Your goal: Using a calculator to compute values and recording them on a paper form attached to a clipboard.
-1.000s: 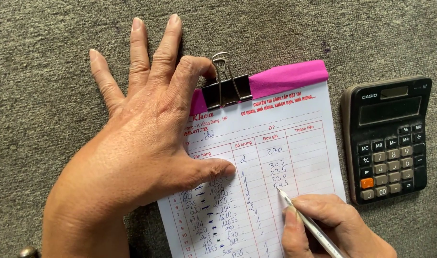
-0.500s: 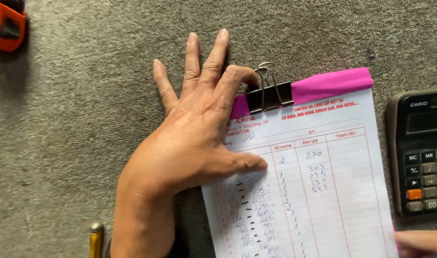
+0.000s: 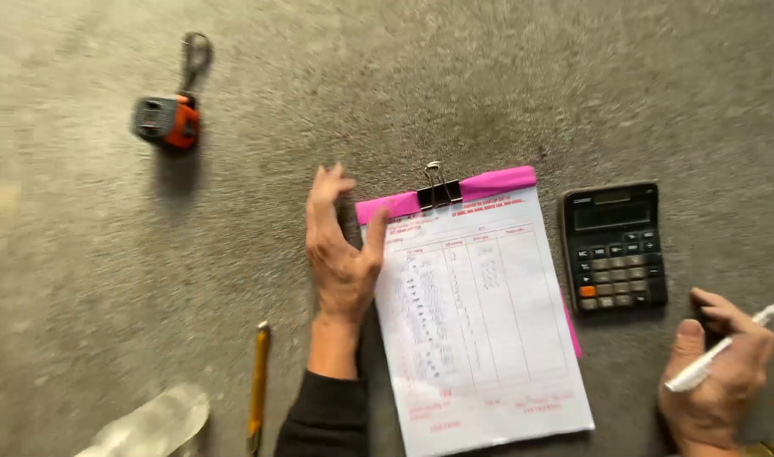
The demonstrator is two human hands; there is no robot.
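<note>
The left hand (image 3: 340,254) stands on its edge at the pad's nine o'clock side, fingers loosely curled and open, thumb just touching the left margin of the printed form pad (image 3: 480,313); it grips nothing. The pad lies flat on the grey concrete floor (image 3: 488,76), a pink backing sheet (image 3: 497,183) showing at its top and a black binder clip (image 3: 438,193) pinching the twelve o'clock edge. Over at four o'clock from the pad, the right hand (image 3: 718,372) is closed around a white pen (image 3: 721,349), tip clear of the paper. A black desk calculator (image 3: 614,245) sits at the pad's three o'clock, just beside it, untouched. Far off at ten o'clock rests an orange tape measure (image 3: 167,120); at seven o'clock a yellow pencil (image 3: 258,385) lies beside a bit of clear plastic (image 3: 150,423).

On progress: the left column looks well filled with handwritten entries, the middle columns hold only a few near the top, and the rightmost column appears blank, so by this reckoning the sheet is partly done.
</note>
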